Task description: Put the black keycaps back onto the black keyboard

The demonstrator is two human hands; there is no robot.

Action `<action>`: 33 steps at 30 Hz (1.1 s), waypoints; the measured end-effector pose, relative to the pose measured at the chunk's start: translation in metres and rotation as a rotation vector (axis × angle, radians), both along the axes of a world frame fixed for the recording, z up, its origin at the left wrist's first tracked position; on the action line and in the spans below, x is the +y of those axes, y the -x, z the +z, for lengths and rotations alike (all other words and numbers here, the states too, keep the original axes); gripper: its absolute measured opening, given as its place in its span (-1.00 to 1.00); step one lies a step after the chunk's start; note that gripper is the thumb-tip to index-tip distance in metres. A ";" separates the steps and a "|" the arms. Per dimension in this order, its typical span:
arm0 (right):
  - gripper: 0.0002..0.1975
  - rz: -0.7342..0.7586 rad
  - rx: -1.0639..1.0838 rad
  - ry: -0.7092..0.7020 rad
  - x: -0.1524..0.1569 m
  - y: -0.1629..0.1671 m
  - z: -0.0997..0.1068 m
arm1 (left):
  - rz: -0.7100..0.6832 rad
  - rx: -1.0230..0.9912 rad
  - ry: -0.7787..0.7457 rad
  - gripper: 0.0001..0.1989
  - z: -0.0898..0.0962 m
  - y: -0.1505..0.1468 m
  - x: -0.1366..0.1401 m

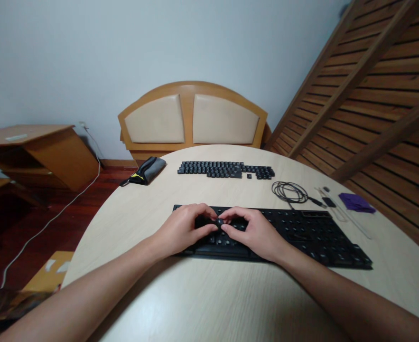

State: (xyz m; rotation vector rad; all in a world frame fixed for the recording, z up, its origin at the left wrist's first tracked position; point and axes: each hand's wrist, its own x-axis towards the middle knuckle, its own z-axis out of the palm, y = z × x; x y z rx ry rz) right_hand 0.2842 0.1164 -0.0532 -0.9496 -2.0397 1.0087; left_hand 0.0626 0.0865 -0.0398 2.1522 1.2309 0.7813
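A black keyboard (pixel 309 232) lies on the round pale table, many of its keycaps off and the switch posts bare. Over its left half, my left hand (pixel 186 225) and my right hand (pixel 254 232) meet, thumbs and index fingers closed from both sides on a small black keycap (pixel 219 221). Whether that keycap sits on its post or just above it, I cannot tell. Farther back, the loose keycaps (pixel 211 168) are laid out in rows, with a single keycap (pixel 249 176) a little apart in front of them.
A coiled black cable (pixel 290 192) lies behind the keyboard. To the right are a thin pale rod (pixel 355 221) and a folded purple cloth (pixel 357 202). A dark pouch (pixel 148 170) rests at the table's (pixel 124 228) back left. A slatted wooden panel (pixel 366 95) leans on the right.
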 end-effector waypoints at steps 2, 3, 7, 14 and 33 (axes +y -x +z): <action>-0.84 0.005 -0.002 0.001 0.000 0.000 -0.001 | -0.060 0.053 -0.035 -0.72 0.002 0.006 0.001; -0.84 0.007 -0.002 0.002 0.001 0.000 -0.001 | -0.108 0.074 -0.049 -0.65 0.003 0.008 0.001; -0.86 0.015 -0.024 0.024 0.001 -0.001 -0.001 | -0.278 0.176 -0.071 -0.47 0.005 0.014 0.002; -0.85 0.043 -0.008 0.048 0.000 -0.001 0.003 | -0.299 0.232 -0.072 -0.50 0.008 0.013 0.002; -0.85 0.087 -0.060 0.063 -0.002 -0.003 0.006 | -0.262 0.343 -0.031 -0.50 0.002 0.017 0.002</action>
